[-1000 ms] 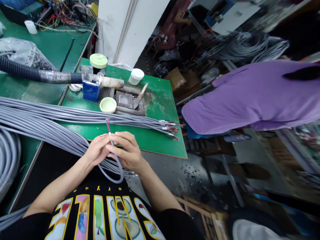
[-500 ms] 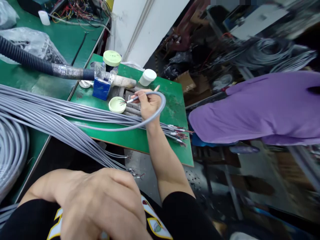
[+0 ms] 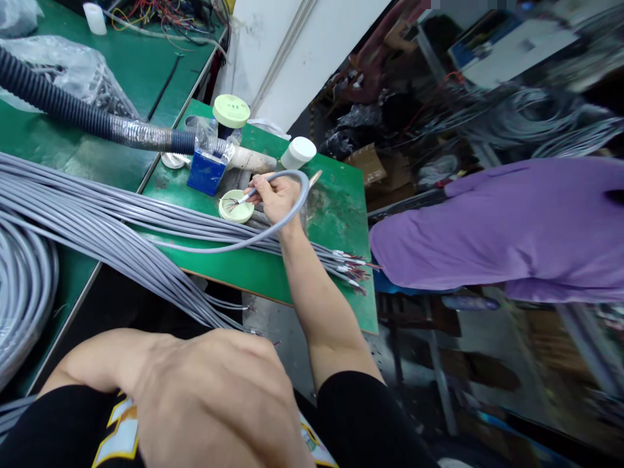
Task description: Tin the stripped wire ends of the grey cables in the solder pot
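Note:
My right hand [image 3: 277,197] is closed on a grey cable [image 3: 303,188] near its stripped end, and the cable bows over the wrist in a loop. Thin bare-ended wires [image 3: 231,203] fan out from that end over a small pale green dish [image 3: 236,218]; whether they touch the inside, I cannot tell. Close to the camera, the back of my left hand [image 3: 219,396] is raised before my chest, its fingers hidden. Below the right wrist, a bundle of grey cables [image 3: 195,224] lies across the green table [image 3: 336,221], with stripped ends at the right.
A black ribbed hose [image 3: 73,107] runs to a blue box [image 3: 205,172] behind the dish. Near it stand a white tub [image 3: 298,153] and a container with a pale green lid [image 3: 231,110]. A person in purple [image 3: 487,234] is at the right. Coiled cable [image 3: 24,286] lies at left.
My right hand has shifted left with the cable, bringing its wires farther across the dish. My left hand has come a little right and its fingers no longer show. The view has turned slightly.

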A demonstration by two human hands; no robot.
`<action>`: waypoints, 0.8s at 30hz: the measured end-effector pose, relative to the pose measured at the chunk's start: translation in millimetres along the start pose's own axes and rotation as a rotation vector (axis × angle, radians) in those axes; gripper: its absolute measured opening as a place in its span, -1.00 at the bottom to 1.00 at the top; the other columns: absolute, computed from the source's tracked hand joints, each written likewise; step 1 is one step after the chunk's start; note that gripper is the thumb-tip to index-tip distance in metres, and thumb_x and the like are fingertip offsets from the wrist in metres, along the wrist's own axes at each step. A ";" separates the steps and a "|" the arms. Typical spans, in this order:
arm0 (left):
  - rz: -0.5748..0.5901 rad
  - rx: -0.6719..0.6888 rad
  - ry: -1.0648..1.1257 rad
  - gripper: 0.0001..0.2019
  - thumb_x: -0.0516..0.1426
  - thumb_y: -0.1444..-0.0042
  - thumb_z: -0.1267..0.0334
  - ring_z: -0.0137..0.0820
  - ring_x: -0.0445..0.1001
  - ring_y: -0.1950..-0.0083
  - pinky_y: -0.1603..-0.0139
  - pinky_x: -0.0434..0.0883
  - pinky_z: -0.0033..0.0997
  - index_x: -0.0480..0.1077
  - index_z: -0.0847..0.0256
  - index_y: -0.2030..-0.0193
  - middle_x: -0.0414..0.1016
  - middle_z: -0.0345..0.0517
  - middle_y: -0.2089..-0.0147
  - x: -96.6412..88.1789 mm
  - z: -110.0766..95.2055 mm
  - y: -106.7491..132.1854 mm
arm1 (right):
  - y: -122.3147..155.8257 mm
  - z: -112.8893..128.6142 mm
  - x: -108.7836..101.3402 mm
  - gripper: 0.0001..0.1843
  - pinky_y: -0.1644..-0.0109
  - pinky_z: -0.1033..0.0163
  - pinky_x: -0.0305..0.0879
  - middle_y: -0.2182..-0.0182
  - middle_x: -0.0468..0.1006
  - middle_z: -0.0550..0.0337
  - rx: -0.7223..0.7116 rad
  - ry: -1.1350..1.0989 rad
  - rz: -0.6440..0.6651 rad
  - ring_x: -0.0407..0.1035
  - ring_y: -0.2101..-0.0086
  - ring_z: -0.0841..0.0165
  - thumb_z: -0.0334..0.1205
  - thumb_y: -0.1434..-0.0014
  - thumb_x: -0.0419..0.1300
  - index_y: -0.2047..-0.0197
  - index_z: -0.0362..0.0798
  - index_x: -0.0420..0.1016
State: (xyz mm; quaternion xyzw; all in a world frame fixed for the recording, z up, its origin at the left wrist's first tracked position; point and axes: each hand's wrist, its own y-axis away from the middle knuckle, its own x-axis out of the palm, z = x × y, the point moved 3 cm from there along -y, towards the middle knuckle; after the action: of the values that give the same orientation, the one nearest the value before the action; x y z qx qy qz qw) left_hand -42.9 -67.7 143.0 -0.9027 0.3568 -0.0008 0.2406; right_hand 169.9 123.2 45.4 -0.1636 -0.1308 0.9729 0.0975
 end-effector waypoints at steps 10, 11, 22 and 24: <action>0.389 0.156 -0.110 -0.83 0.02 -0.20 0.32 -0.34 0.48 0.28 0.19 0.33 -0.35 0.43 0.21 0.16 0.59 -0.05 0.31 31.0 75.9 -33.2 | -5.1 -10.6 4.8 -0.52 0.69 0.35 0.26 0.61 0.55 0.16 0.064 0.040 0.022 0.44 0.62 0.36 0.23 -0.02 0.20 0.51 -0.06 0.41; 0.377 0.144 -0.167 -0.83 0.02 -0.21 0.32 -0.34 0.48 0.26 0.20 0.31 -0.35 0.42 0.22 0.17 0.59 -0.05 0.29 33.2 82.7 -31.5 | -5.2 -11.3 5.1 -0.52 0.69 0.35 0.26 0.61 0.56 0.16 0.070 0.041 0.020 0.44 0.63 0.36 0.23 -0.02 0.20 0.51 -0.06 0.41; 0.308 0.014 -0.474 -0.85 0.04 -0.19 0.34 -0.37 0.46 0.30 0.30 0.25 -0.40 0.44 0.21 0.23 0.56 -0.09 0.34 39.6 151.6 -25.4 | -4.0 11.2 -32.0 -0.56 0.66 0.36 0.30 0.55 0.58 0.14 -0.033 0.032 -0.116 0.45 0.61 0.38 0.16 -0.09 0.20 0.43 -0.10 0.46; 0.291 -0.013 -0.448 -0.84 0.02 -0.19 0.34 -0.38 0.47 0.31 0.31 0.25 -0.42 0.44 0.21 0.25 0.56 -0.10 0.35 38.5 160.8 -23.8 | -5.8 12.3 -48.7 -0.59 0.64 0.36 0.31 0.55 0.57 0.16 -0.057 0.066 -0.173 0.45 0.61 0.39 0.12 -0.11 0.20 0.43 -0.09 0.46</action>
State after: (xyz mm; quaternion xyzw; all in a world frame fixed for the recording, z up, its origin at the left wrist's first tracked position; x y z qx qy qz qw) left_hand 29.0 -7.7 4.7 -0.8212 0.4206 0.2357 0.3054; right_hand 211.7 114.6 72.5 -0.1863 -0.1690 0.9508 0.1806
